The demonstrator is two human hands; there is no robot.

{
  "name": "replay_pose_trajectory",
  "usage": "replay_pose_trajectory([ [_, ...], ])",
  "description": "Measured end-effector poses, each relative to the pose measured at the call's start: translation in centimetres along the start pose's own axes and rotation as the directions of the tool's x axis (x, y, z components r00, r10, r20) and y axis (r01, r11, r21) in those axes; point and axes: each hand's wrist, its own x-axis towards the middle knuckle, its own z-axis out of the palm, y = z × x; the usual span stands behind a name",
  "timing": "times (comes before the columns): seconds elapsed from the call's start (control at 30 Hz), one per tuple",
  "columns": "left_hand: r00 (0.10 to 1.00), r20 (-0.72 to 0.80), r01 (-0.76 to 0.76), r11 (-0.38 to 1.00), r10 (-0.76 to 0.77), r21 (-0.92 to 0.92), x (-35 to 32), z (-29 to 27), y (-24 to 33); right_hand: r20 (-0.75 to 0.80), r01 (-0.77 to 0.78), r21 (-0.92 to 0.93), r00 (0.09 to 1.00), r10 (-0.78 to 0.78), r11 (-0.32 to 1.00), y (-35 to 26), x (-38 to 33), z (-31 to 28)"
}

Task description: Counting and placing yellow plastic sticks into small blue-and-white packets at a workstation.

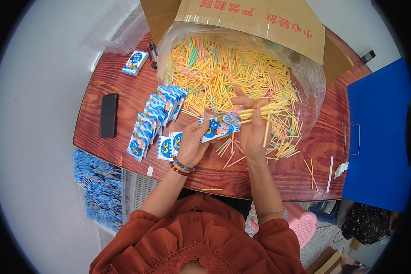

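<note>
My left hand [191,145] pinches a small blue-and-white packet [217,128] with a cartoon print. In my right hand [253,137] is a small bunch of thin yellow sticks [266,109], some of them touching the packet's right end; whether any are inside it I cannot tell. Just beyond both hands spreads a big heap of yellow, pink and green sticks [228,68]. Overlapping rows of similar packets [153,114] lie to the left of my left hand. Two flat packets [164,147] lie right beside that wrist. A few loose sticks [228,148] are scattered between my forearms.
The heap lies in a clear plastic liner [316,82] from a cardboard box [255,18]. At the left are a black phone [108,115], a cutter knife [152,55] and a packet stack [134,63]. Below stands a bin of blue packets [98,192]. A blue panel [376,137] borders the right.
</note>
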Motion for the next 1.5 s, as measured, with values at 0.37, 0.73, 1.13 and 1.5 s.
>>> replay_pose_trajectory([
  [0.37, 0.999, 0.002, -0.052, 0.99, 0.052, -0.13, 1.1, 0.6, -1.0, 0.017, -0.141, -0.201, 0.989, 0.147, 0.969, 1.5, -1.7, -0.8],
  [0.73, 0.988, 0.109, -0.066, 0.937, 0.109, -0.343, 3.9, 1.6, -1.8, 0.072, -0.186, -0.265, 0.975, 0.212, 0.946, 0.3, 1.9, -0.3],
  [1.13, 0.971, 0.229, 0.043, 0.879, 0.076, -0.474, 4.1, 1.9, -1.5, 0.149, -0.196, -0.45, 0.946, 0.289, 0.871, -0.8, 3.3, 0.2],
  [1.5, 0.966, 0.168, -0.064, 0.814, 0.195, -0.577, 3.3, 1.2, 1.1, 0.078, -0.096, -0.704, 0.974, 0.211, 0.704, -4.0, 2.1, 4.1],
])
